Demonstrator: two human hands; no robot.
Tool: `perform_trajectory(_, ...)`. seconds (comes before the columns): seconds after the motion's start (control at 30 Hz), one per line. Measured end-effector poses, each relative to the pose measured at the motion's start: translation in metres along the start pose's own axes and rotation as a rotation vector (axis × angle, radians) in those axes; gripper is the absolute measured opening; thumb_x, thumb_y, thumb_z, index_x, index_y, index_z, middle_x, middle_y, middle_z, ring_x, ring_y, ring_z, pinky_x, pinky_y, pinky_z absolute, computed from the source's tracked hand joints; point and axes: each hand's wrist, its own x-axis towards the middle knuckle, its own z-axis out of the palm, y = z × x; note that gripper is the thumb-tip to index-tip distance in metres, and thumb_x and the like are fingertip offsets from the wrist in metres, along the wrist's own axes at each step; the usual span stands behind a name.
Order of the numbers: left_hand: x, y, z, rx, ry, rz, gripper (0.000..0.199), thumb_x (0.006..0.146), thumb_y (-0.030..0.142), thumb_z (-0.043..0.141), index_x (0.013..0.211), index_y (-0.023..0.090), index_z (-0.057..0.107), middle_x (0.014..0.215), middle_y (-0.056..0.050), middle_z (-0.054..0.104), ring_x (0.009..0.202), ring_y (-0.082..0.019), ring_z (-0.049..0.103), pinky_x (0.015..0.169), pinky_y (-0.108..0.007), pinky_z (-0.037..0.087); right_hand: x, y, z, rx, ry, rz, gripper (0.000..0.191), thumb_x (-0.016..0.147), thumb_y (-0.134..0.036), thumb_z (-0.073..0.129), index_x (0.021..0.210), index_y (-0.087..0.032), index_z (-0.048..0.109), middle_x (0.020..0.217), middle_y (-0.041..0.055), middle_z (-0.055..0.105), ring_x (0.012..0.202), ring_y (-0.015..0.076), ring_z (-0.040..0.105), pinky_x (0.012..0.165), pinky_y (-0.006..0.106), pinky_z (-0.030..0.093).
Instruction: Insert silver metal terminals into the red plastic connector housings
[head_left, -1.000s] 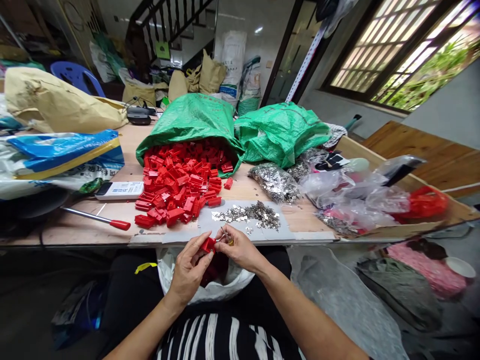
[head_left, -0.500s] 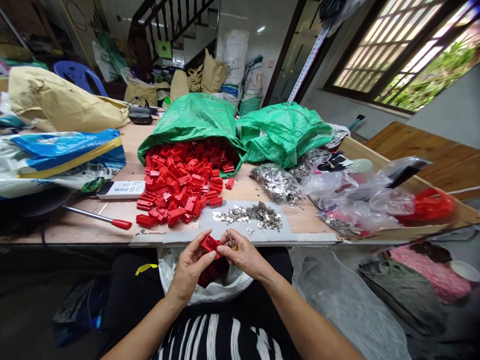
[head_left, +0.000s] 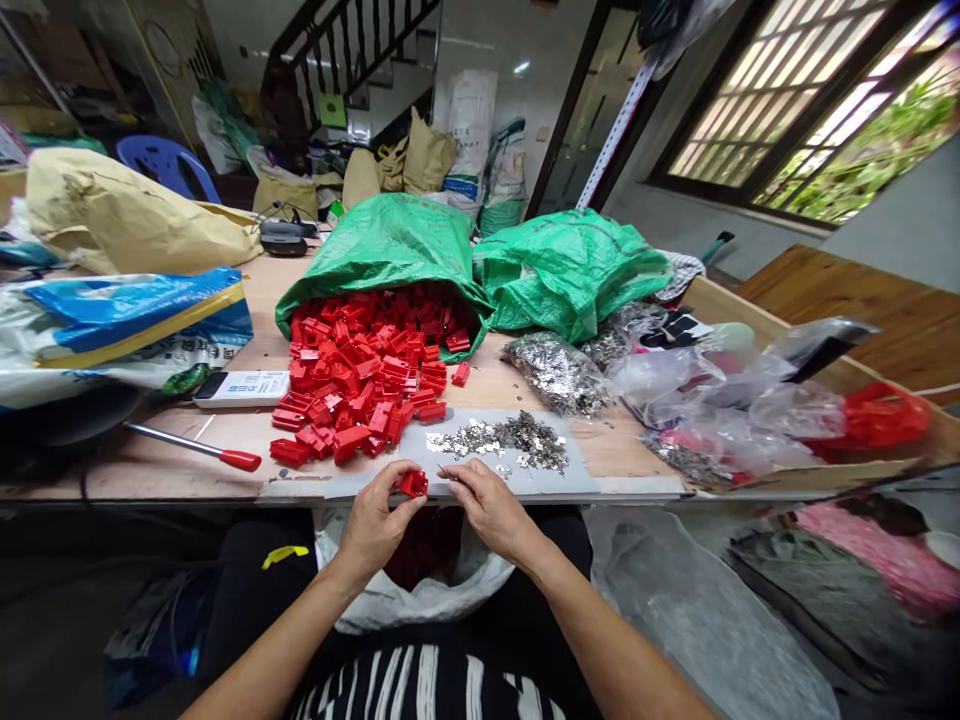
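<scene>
My left hand [head_left: 379, 520] pinches a red plastic housing [head_left: 413, 484] between thumb and fingers, at the table's front edge. Just to its right, my right hand [head_left: 487, 505] is closed around a thin metal tool [head_left: 442, 471], whose narrow tip points toward the housing, a small gap between them. Its handle is hidden in my fingers. Beyond my hands, small silvery metal pieces [head_left: 529, 440] lie on a grey sheet [head_left: 420, 440]. A heap of similar red housings [head_left: 360, 385] spills from a green woven bag [head_left: 390, 235]. Below my hands, a white sack [head_left: 442, 605] with red parts inside sits open in my lap.
A second green bag [head_left: 570, 270] and a clear bag of metal pieces [head_left: 559, 370] stand behind the sheet. At right, a shallow box [head_left: 847, 470] holds plastic bags. On the left are a red-tipped lever [head_left: 240, 460], a white box-shaped device [head_left: 244, 388] and a blue-white sack [head_left: 142, 320].
My hands have moved apart slightly; the tool tip now stands away from the red housing, which has turned in my left fingers. The view has shifted a little.
</scene>
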Motion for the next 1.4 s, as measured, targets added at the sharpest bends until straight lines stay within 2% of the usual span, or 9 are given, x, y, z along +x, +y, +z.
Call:
perform_trajectory(0.17,0.008,-0.004,0.001,0.063,-0.059,0.061,0.036,0.074,0.019,0.065,0.109,0.025,0.066,0.104,-0.004,0.071,0.095,-0.021,0.065,0.089,-0.035,0.049,0.002,0.003,0.001,-0.073,-0.036,-0.014,0.017,0.088,-0.018,0.053,0.102,-0.021,0.063,0.090,0.0030,0.066,0.082,0.0155,0.059,0.075,0.027,0.043)
perform_trajectory(0.3,0.010,-0.004,-0.001,0.071,-0.074,0.055,0.036,0.072,0.020,0.067,0.108,0.025,0.068,0.103,-0.004,0.073,0.093,-0.021,0.067,0.088,-0.034,0.050,0.002,0.005,0.000,-0.095,-0.048,-0.037,0.011,0.086,-0.017,0.056,0.093,-0.020,0.064,0.087,0.0019,0.067,0.079,0.0143,0.059,0.072,0.024,0.042)
perform_trajectory(0.43,0.012,-0.005,-0.004,0.102,-0.104,0.040,0.034,0.072,0.021,0.068,0.106,0.024,0.068,0.098,-0.004,0.074,0.088,-0.020,0.068,0.085,-0.032,0.051,0.003,0.006,-0.002,-0.119,-0.080,-0.063,0.012,0.084,-0.015,0.056,0.092,-0.019,0.065,0.086,0.0025,0.066,0.077,0.0140,0.058,0.070,0.024,0.041)
perform_trajectory(0.6,0.014,-0.006,-0.005,0.096,-0.115,0.066,0.034,0.072,0.023,0.069,0.106,0.025,0.068,0.097,-0.004,0.073,0.088,-0.021,0.067,0.084,-0.032,0.050,0.005,0.004,-0.001,-0.123,-0.099,-0.061,0.013,0.084,-0.013,0.056,0.090,-0.019,0.065,0.086,0.0029,0.065,0.077,0.0141,0.058,0.070,0.024,0.041)
perform_trajectory(1.07,0.016,-0.008,-0.006,0.068,-0.140,0.016,0.032,0.071,0.024,0.071,0.103,0.025,0.069,0.094,-0.002,0.073,0.086,-0.021,0.067,0.082,-0.030,0.050,0.003,0.007,0.003,-0.112,-0.101,-0.089,0.013,0.084,-0.010,0.055,0.089,-0.019,0.064,0.087,0.0033,0.065,0.083,0.0158,0.060,0.076,0.026,0.043)
perform_trajectory(1.23,0.014,-0.010,-0.006,0.087,-0.148,0.024,0.032,0.072,0.024,0.072,0.103,0.025,0.068,0.096,-0.002,0.074,0.089,-0.021,0.067,0.083,-0.031,0.050,-0.001,0.003,0.007,-0.181,-0.094,-0.053,0.013,0.087,-0.014,0.053,0.093,-0.020,0.063,0.092,0.0048,0.064,0.087,0.0170,0.061,0.080,0.027,0.045)
perform_trajectory(1.4,0.012,-0.013,-0.006,0.103,-0.170,0.038,0.031,0.074,0.022,0.070,0.105,0.025,0.067,0.100,-0.002,0.073,0.092,-0.020,0.067,0.085,-0.029,0.048,-0.001,-0.014,0.015,-0.318,-0.092,0.047,0.013,0.090,-0.016,0.049,0.094,-0.020,0.061,0.092,0.0060,0.063,0.086,0.0182,0.061,0.076,0.027,0.044)
